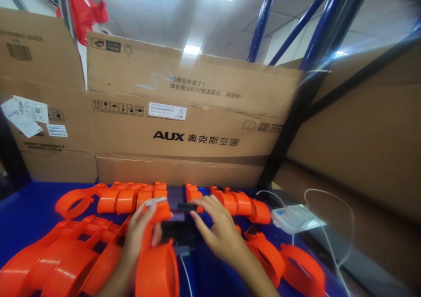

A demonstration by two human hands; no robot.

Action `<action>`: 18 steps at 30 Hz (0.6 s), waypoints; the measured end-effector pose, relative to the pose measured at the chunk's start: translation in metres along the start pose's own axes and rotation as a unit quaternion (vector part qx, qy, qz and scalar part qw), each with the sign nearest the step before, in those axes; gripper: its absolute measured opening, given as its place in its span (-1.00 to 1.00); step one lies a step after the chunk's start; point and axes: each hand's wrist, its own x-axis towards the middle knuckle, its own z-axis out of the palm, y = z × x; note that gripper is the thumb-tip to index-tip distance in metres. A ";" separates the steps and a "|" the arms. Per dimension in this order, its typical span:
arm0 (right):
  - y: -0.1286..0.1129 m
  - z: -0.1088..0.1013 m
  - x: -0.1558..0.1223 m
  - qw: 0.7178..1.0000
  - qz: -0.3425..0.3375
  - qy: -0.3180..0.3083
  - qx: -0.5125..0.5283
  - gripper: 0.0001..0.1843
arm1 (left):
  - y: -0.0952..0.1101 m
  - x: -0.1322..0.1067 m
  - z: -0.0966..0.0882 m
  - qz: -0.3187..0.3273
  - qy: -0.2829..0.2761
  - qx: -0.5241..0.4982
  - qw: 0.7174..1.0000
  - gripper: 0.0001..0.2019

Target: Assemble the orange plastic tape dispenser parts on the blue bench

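My left hand point(138, 229) is closed around the narrow upper end of an orange plastic ring holder point(157, 268). Its wide ring hangs down in front of me, and a small whitish strip point(157, 201) shows at the top near my thumb. Between the thumb and fingers of my right hand point(219, 229) is a small black rectangular piece point(186, 207), held level just right of the holder's end. Behind and below my hands are a dark flat panel point(175, 195) and a blurred black object point(177, 233), whose kinds I cannot make out.
Several orange ring holders point(70, 262) cover the left of the blue tabletop point(16, 205); more stand at the back and right. A white box with cables point(297, 218) sits at the right. Cardboard point(197, 170) walls the back, beside a rack post point(289, 117).
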 end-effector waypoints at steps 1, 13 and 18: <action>0.004 0.000 -0.001 1.000 0.006 0.001 -0.019 -0.76 | 0.003 0.000 -0.002 0.017 0.001 -0.028 0.999 -0.52; -0.021 0.023 0.002 0.972 -0.036 -0.214 -0.093 -0.83 | 0.011 -0.017 0.006 0.072 -0.095 -0.095 0.988 -0.71; -0.017 0.029 0.006 0.969 -0.055 -0.224 -0.088 -0.76 | 0.003 -0.012 0.003 0.055 -0.066 -0.055 0.995 -0.67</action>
